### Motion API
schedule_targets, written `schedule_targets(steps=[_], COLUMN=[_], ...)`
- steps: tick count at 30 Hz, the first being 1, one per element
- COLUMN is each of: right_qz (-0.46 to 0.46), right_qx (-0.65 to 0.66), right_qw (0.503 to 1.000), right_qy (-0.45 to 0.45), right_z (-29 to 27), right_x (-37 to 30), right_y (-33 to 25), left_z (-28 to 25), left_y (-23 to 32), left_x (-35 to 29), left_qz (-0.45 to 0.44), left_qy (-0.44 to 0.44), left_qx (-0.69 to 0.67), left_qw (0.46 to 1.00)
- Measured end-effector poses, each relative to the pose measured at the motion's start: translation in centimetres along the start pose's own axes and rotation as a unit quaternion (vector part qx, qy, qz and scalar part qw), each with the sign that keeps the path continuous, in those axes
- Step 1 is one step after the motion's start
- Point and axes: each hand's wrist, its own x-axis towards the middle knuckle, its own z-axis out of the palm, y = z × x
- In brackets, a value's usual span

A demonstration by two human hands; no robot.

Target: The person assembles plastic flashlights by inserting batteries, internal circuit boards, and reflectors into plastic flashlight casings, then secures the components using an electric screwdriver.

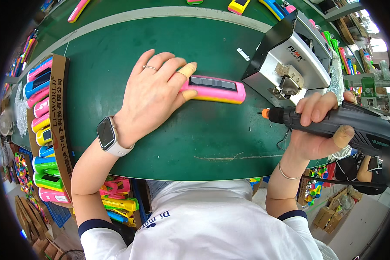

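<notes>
A pink device with a yellow lower edge and a dark panel (219,92) lies on the green bench. My left hand (154,84) holds its left end between thumb and fingers, hiding that end. Tape wraps the thumb and a finger. In my right hand (310,141) is a black electric screwdriver (364,128), gripped round its body and tilted nearly level. Its bit and orange nose (264,113) point left toward the device, apart from it.
A silver and black screw feeder (286,56) stands beyond the screwdriver. At left, a cardboard box (61,99) holds several colourful devices. A small white part (243,54) and tiny screws (271,126) lie on the green bench (173,151). More devices (238,6) sit along the far side.
</notes>
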Motion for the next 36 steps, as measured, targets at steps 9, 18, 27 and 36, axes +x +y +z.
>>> schedule_targets(steps=[9, 18, 27, 36], right_qz=[-0.019, -0.008, -0.037, -0.032], right_qx=[-0.009, -0.034, -0.064, -0.059], right_qw=[1.000, 0.999, 0.993, 0.993], right_qy=[0.014, 0.024, 0.093, 0.100], right_z=[-0.1, 1.2, 0.5, 0.5], right_x=[-0.1, 0.4, -0.3, -0.4], right_y=[-0.6, 0.4, 0.3, 1.6], left_z=[2.1, 2.4, 0.6, 1.0], left_y=[-1.7, -2.6, -12.1, -34.0], left_x=[2.3, 3.2, 6.4, 6.0], left_qz=[0.102, 0.150, 0.172, -0.530], left_qy=[-0.039, -0.058, -0.070, 0.119], left_qx=[-0.029, 0.015, 0.239, 0.232], left_qw=[0.994, 0.987, 0.953, 0.807])
